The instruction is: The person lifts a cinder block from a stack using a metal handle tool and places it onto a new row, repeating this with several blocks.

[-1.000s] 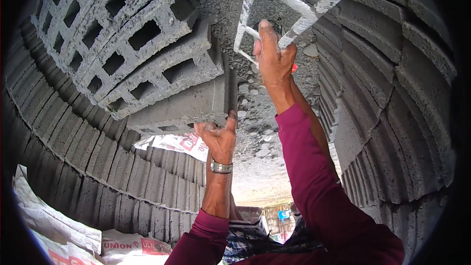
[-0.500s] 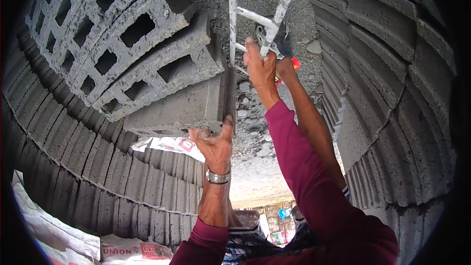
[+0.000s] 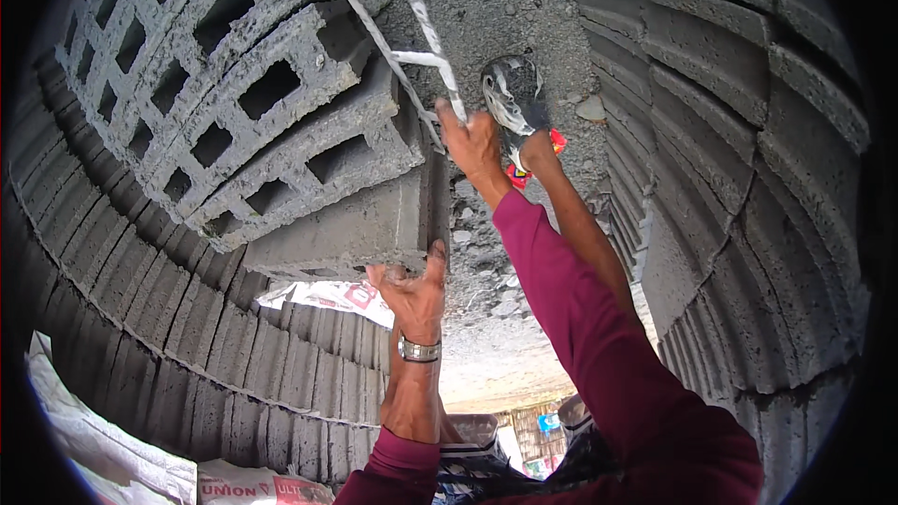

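Observation:
My left hand (image 3: 412, 299), with a metal-band watch at its wrist, is closed on the near end of a grey hollow concrete block (image 3: 346, 224). Its thumb lies along the block's side, and its other fingers are partly hidden at the lower edge. That block sits lowest at the near end of a stack of hollow blocks (image 3: 271, 84), tilted in this view. My right hand (image 3: 475, 151) is wrapped round the lower end of a white ladder-like metal frame (image 3: 426, 58). The frame leans up and left, beside the stack.
Curved walls of stacked blocks stand on the right (image 3: 702, 131) and at lower left (image 3: 168, 290). My leg (image 3: 585, 224) and a black-and-white shoe (image 3: 510, 98) with red parts are on the gravelly ground (image 3: 486, 271). Printed sacks (image 3: 234, 483) lie at lower left.
The white frame has swung left toward the block stack, with my right hand moving left and slightly down. The shoe is now more visible. My left hand stays on the block.

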Tool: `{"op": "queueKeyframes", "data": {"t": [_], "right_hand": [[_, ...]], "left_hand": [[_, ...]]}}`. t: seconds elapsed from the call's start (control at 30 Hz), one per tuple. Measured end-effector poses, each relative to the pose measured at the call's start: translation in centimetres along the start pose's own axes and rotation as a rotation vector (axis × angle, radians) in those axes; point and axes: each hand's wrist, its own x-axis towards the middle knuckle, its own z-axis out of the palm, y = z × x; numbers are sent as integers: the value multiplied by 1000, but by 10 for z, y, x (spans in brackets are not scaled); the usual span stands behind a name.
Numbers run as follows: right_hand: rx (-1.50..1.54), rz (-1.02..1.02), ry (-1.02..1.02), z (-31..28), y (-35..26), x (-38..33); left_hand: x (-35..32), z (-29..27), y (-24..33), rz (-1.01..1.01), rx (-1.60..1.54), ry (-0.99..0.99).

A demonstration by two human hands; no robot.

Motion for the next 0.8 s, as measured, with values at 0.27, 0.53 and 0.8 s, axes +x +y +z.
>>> {"op": "queueKeyframes", "data": {"t": [0.27,0.53,0.8], "right_hand": [[516,-62,165,-58,-81,12],[183,66,-32,-15,-41,-5],[367,-39,24,-40,-81,2]], "left_hand": [[-10,-11,-4,-25,230,-50],[-12,-11,-3,-26,365,-98],[-15,-25,-48,108,530,-101]]}}
